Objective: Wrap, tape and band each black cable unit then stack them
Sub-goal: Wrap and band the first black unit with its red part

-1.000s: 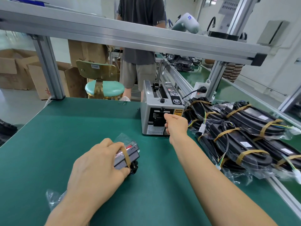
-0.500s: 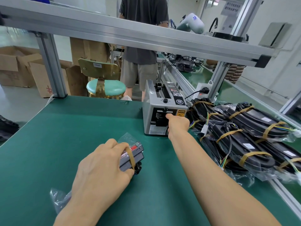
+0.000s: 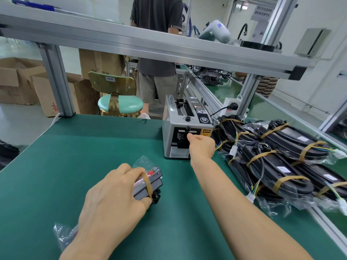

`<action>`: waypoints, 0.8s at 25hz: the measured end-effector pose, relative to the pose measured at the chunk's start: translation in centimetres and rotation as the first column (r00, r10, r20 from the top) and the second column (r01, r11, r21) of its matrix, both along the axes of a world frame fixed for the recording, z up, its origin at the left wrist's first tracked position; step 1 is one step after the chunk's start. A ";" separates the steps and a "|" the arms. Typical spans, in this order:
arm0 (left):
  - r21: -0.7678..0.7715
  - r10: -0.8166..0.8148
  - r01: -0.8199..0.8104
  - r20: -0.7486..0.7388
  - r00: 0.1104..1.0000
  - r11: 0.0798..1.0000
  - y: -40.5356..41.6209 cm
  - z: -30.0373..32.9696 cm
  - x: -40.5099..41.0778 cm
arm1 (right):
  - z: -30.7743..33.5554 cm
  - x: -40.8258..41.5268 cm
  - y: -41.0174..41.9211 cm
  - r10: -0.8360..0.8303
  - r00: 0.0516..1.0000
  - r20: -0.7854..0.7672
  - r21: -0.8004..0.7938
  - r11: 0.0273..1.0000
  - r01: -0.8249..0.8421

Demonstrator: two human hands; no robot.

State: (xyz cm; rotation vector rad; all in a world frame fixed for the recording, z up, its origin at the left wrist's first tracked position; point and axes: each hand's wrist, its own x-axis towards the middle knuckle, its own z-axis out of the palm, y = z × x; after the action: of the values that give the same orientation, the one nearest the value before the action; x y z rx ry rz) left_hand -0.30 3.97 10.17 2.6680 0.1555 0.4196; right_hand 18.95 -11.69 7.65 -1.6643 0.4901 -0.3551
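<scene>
Unit (image 3: 148, 184): black, bagged in clear plastic, one tan band across it, mid-bench.
Your left hand (image 3: 112, 199): fingers curled over the unit.
Your right hand (image 3: 201, 145): fingertips at the dispenser (image 3: 185, 132) mouth; grip unclear.

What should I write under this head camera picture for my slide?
Left hand holds a bagged cable unit; right hand reaches into the tape dispenser.

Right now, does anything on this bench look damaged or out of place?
Nothing stands out. The left hand holds a bagged cable unit, the right hand reaches the tape dispenser, and banded units lie stacked alongside.
</scene>
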 end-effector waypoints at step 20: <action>-0.027 -0.130 0.135 0.152 0.980 0.990 0.5 0.2 -0.3 | 3.7 -12.9 -0.2 0.692 0.721 0.027 0.116 0.715 -0.690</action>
State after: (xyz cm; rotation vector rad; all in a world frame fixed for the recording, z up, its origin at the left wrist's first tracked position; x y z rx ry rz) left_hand -0.64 4.43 10.38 2.5798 -0.0594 0.5653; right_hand 6.03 -11.86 11.30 -1.6082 -0.1299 0.2509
